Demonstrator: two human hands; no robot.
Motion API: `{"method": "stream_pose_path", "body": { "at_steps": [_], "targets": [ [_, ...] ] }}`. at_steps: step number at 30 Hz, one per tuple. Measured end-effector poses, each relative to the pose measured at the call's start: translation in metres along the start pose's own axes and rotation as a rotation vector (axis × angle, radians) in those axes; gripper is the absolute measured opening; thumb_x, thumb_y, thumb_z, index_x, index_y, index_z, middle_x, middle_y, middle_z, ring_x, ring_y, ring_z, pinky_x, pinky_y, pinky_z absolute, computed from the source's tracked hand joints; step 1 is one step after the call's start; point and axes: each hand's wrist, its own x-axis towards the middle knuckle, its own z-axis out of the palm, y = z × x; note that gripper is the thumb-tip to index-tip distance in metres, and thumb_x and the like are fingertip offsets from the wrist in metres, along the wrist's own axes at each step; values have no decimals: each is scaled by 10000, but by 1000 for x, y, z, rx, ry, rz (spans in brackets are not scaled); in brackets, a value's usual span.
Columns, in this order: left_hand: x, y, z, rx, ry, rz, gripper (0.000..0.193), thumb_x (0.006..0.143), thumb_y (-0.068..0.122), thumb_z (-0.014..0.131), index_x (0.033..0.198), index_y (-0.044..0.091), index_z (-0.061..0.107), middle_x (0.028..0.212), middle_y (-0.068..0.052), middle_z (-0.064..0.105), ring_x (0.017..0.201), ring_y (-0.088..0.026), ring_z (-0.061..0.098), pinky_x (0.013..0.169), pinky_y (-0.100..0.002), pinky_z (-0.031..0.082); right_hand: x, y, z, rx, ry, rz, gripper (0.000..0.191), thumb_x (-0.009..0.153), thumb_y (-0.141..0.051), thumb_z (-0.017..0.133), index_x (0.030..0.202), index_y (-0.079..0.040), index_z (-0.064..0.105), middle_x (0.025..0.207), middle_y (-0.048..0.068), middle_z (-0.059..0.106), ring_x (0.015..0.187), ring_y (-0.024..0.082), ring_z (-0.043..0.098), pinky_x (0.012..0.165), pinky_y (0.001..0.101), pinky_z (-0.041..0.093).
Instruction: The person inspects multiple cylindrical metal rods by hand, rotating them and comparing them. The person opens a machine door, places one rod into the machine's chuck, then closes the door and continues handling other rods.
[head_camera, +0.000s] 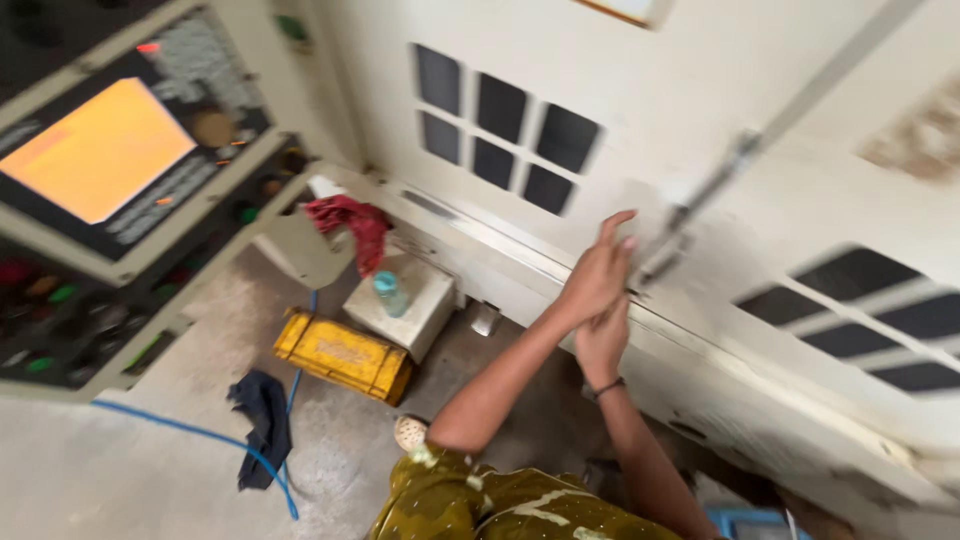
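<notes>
The big cream machine door (700, 120) fills the wall ahead, a sheet-metal panel with dark window slots; it looks heavy, stiff and slick with paint, so I judge the slanted metal handle bar (700, 195) is the sensible place to take hold. Left of it the control panel (100, 160) glows orange. Down on the floor (100, 470) sit a yellow case (345, 355), a pale box carrying a small teal bottle (390, 293), and a red rag (350, 222). Both hands meet at the door just below the bar: the left hand (597, 272) has fingers spread, flat against the panel; the right hand (603, 340) lies under it, its grip hidden.
</notes>
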Motion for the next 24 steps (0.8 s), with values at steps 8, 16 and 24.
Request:
{"method": "stream_pose_path", "body": {
  "at_steps": [8, 16, 24],
  "targets": [
    [-80, -118, -265, 379, 1100, 370, 204, 1316, 260, 396, 1322, 90, 510, 1110, -137, 616, 974, -183, 582, 902, -348, 495, -1, -102, 247, 605, -483, -88, 111, 1029, -67, 670, 1123, -7, 673, 841, -16, 658, 752, 16, 565, 604, 221, 484],
    [-139, -143, -418, -617, 1280, -108, 376, 1090, 419, 365, 1263, 122, 518, 532, 40, 353, 395, -60, 269, 349, -251, 198, -5, -240, 395, 410, -749, -374, 478, 938, -55, 673, 1411, -76, 611, 711, 166, 640, 461, 181, 521, 474, 348, 431],
    [-138, -161, -430, -649, 1138, -137, 322, 1100, 372, 433, 1226, 83, 499, 563, 35, 351, 431, -59, 250, 373, -264, 208, -15, -234, 424, 323, -664, -342, 419, 975, -94, 674, 1393, -109, 643, 766, 163, 696, 566, 250, 641, 549, 382, 497]
  ]
}}
